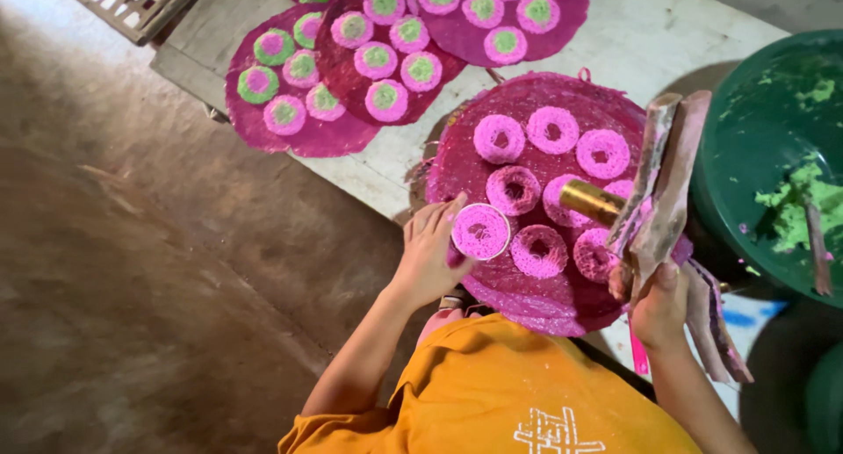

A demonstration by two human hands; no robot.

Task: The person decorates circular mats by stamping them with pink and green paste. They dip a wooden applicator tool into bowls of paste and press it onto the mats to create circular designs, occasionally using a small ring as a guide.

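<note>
The left hand [430, 248] was curled around a small round ring mould [480, 232], fingers pinching its rim from the left side, with the thumb lying along its upper edge. The mould's open face pointed up toward the camera and showed a pink, lacy filling; being round, it had no clear long axis in this view. It sat at the near left edge of a round magenta mat [527, 305], which lay directly in front of both hands. The right hand [659, 300] was closed in a grip around the lower end of a wooden press [663, 186] stained pink; its two long handles ran from the hand upward and slightly right, away from the body, tilted a little off upright. A brass-coloured cylinder [590, 201] stuck out from the press toward the left hand, its long axis running left and slightly up, over the mat. Between the two hands, and just beyond them, lay pink noodle rings [537, 250] with holes in their middles, close together on the mat. Farther off, beyond the left hand, other magenta mats [263, 129] carried pink rounds with green centres [386, 98]. Beside the right hand, to its right, stood a green bowl [755, 129] with green dough [795, 208] smeared inside.
</note>
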